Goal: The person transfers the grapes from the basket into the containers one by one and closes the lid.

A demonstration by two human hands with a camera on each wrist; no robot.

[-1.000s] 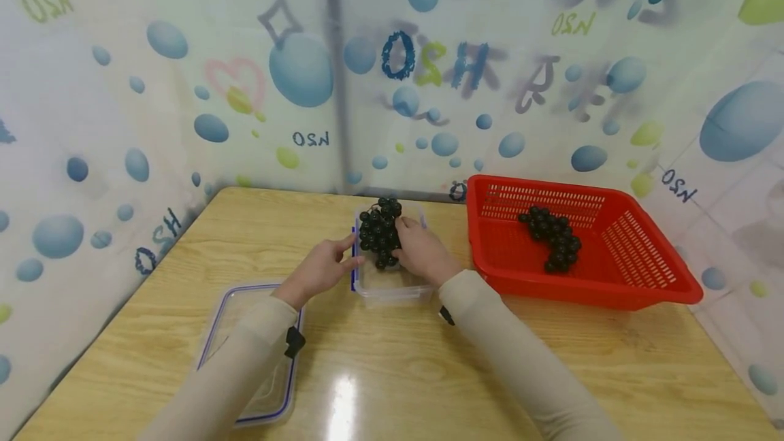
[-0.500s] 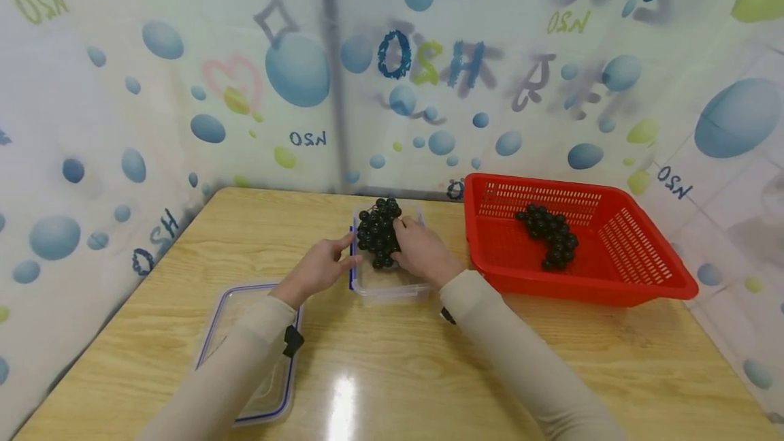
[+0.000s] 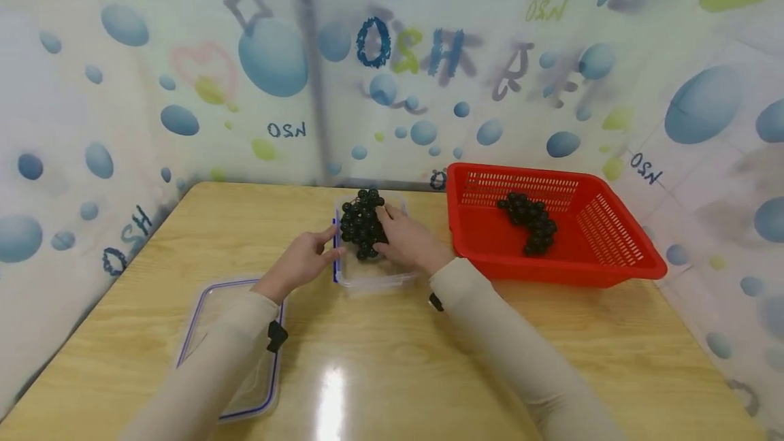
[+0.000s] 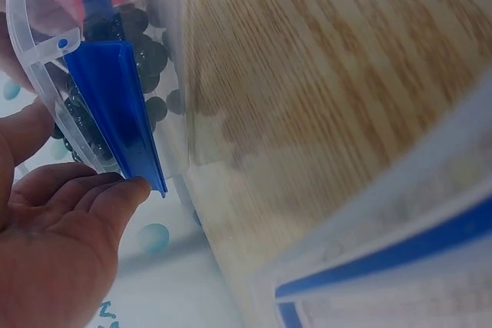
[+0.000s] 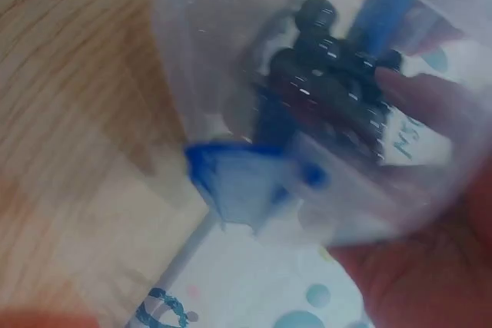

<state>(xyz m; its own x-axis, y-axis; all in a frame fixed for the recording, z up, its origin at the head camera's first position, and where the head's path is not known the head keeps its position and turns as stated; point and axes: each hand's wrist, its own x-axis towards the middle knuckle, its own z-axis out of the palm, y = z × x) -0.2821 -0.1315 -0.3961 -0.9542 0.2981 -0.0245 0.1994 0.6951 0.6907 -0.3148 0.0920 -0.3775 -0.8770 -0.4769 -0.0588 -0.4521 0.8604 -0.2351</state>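
Observation:
A bunch of dark grapes point(image 3: 361, 223) lies in a clear plastic container point(image 3: 373, 282) with blue side clips, its top rising around the far rim. My right hand point(image 3: 412, 240) reaches over the container's right side and holds the grapes between thumb and fingers. In the right wrist view the grapes point(image 5: 330, 90) show blurred through the wall. At the left side, my left hand point(image 3: 300, 263) touches the container with fingers and thumb spread. The left wrist view shows that hand point(image 4: 69, 228) with fingertips by the hanging blue clip point(image 4: 119, 113).
A red plastic basket point(image 3: 551, 269) stands to the right with a second grape bunch point(image 3: 530, 222) inside. A clear lid with a blue seal point(image 3: 274, 373) lies at the front left, partly under my left forearm. A patterned wall covering point(image 3: 392, 135) rises behind the wooden table point(image 3: 380, 359).
The head view has turned slightly right, so everything sits further left in it. My right fingers have spread a little over the grapes; the container, basket and lid have not visibly moved.

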